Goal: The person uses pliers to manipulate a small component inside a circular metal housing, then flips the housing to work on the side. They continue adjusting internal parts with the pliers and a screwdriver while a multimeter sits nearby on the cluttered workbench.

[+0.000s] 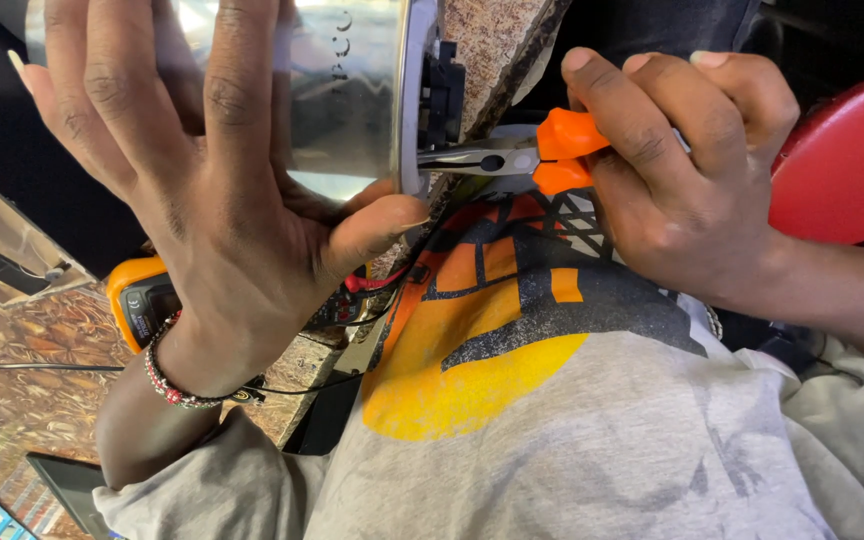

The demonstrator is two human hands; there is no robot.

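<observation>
My left hand (222,180) is spread flat over a shiny round metal vessel (347,100) at the top centre, thumb pressed near its base rim. My right hand (682,170) grips orange-handled pliers (562,150), whose metal jaws (452,158) reach left to the rim of the vessel's base, beside a black plastic part (442,90). A beaded bracelet (177,385) circles my left wrist.
An orange multimeter (137,300) with red and black leads (382,285) lies on the patterned stone worktop (22,380) under my left forearm. A red round seat (852,160) is at the right. My grey shirt with an orange print (552,400) fills the lower frame.
</observation>
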